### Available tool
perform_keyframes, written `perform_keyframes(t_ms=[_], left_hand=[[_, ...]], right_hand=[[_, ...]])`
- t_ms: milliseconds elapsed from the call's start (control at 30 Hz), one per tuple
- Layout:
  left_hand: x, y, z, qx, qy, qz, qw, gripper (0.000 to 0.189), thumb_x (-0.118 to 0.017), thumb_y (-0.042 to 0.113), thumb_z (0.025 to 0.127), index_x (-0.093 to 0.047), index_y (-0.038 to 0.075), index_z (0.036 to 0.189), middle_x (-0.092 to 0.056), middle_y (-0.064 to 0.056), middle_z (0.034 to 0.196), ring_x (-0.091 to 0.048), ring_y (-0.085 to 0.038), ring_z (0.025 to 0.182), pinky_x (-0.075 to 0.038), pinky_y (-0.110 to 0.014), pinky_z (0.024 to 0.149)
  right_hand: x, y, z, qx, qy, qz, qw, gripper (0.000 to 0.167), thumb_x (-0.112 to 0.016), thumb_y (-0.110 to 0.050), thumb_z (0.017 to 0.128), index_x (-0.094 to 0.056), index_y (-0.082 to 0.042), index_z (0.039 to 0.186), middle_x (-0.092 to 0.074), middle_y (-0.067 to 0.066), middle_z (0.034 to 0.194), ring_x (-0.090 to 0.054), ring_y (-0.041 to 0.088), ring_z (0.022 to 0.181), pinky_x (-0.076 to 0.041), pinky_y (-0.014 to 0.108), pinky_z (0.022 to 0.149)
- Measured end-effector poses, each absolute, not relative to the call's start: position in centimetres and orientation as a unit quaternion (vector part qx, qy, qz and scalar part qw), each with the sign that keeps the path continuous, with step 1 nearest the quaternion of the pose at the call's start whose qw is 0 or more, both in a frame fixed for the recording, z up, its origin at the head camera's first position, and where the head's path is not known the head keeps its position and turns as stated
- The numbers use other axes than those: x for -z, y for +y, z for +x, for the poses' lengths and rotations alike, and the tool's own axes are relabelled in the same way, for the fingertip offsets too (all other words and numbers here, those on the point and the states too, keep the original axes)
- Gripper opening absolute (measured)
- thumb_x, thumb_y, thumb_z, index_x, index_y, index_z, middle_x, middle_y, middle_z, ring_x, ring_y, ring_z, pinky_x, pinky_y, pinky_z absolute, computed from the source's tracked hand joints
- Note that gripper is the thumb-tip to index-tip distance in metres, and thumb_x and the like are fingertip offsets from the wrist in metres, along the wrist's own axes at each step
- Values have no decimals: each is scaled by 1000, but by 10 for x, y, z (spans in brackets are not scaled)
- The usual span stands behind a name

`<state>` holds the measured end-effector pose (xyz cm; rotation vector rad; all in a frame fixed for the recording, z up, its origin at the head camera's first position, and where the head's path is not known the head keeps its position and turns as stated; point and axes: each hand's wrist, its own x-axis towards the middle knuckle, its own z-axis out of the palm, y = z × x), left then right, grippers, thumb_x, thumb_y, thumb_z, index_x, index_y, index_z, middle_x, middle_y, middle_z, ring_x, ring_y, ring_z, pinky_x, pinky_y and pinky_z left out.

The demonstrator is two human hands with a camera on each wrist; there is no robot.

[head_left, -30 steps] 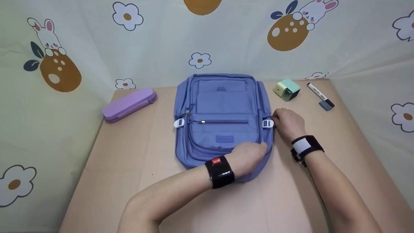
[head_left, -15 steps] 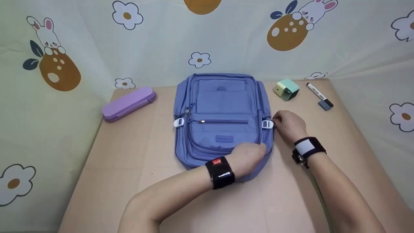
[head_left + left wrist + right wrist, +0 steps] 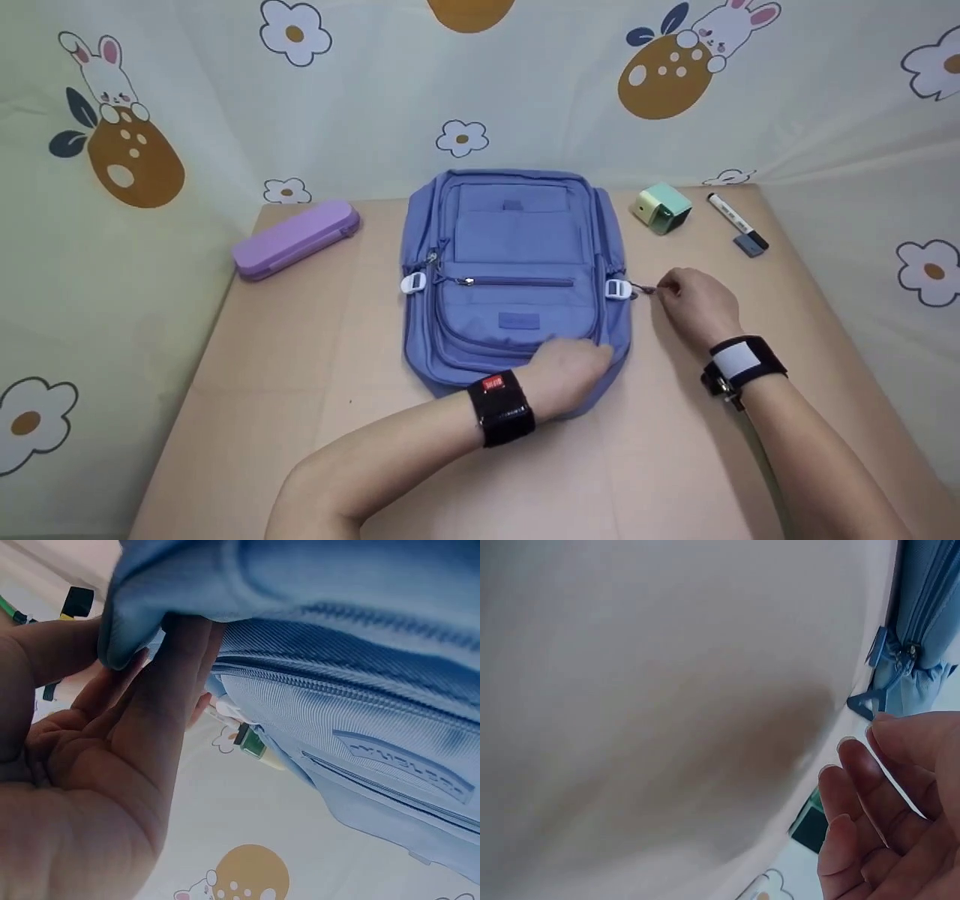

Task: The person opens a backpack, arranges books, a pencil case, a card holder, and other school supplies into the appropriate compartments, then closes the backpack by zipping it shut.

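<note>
Drawing zipper pull [image 3: 648, 289] farther from backpack [image 3: 516, 251]; right hand [image 3: 701, 307]

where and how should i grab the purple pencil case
Probably best across the middle of the purple pencil case, pinching its two long sides, coming down from above and the front. It is long and narrow, lies flat at a slant on the table, nothing covers it, and the patterned cloth hangs close behind.
</note>
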<state>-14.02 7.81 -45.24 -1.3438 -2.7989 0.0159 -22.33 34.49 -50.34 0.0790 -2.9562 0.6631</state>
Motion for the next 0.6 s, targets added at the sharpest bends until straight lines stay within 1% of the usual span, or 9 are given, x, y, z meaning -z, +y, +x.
perform_keyframes(t_ms=[100,200,300,367,467,533,600], left_hand=[[453,76,-139,1,-898,-439,13,6,-65,14,94,-65,13,100,-68,0,82,-66,-17,73,-56,-34,56],[454,74,-138,6,-900,-437,5,5,-65,16,95,-67,13,99,-68,-2,83,-67,-18,75,-56,-36,58],[455,71,-136,9,-903,-430,-6,8,-64,18,97,-69,13,101,-69,-3,86,-67,-20,77,-56,-37,58],[455,70,-135,22,-903,-428,-12,12,-63,20,99,-70,12,105,-69,-4,88,-68,-21,78,-56,-37,59],[453,65,-133,53,-900,-432,-24,18,-62,23,101,-68,11,114,-67,-5,94,-67,-22,81,-56,-36,62],[449,60,-133,76,-895,-440,-25,25,-63,26,101,-67,12,120,-68,-4,101,-67,-22,88,-57,-35,70],[445,51,-134,94,-890,-445,-26,32,-64,28,100,-65,11,127,-68,-4,109,-67,-21,96,-57,-35,78]], right_hand=[[498,346,-217,-221,-973,22,67,15,-63,-16,98,-73,-6,104,-72,15,102,-67,37,95,-51,54,80],[492,341,-210,-227,-970,32,85,13,-65,-15,97,-74,-7,102,-73,13,99,-67,35,91,-50,53,78],[485,328,-203,-231,-965,65,109,11,-69,-14,96,-75,-7,101,-72,11,94,-67,31,86,-51,49,74],[482,317,-197,-235,-960,92,121,10,-71,-14,95,-75,-7,101,-72,9,93,-66,28,86,-51,47,74],[479,301,-188,-238,-953,144,120,13,-73,-16,95,-75,-6,104,-72,10,99,-65,30,93,-52,49,81],[479,292,-184,-236,-950,178,102,21,-74,-19,94,-73,-5,110,-71,13,109,-63,33,104,-51,51,90],[480,286,-183,-225,-948,209,84,31,-75,-22,94,-70,-3,118,-67,17,121,-60,37,116,-47,54,100]])
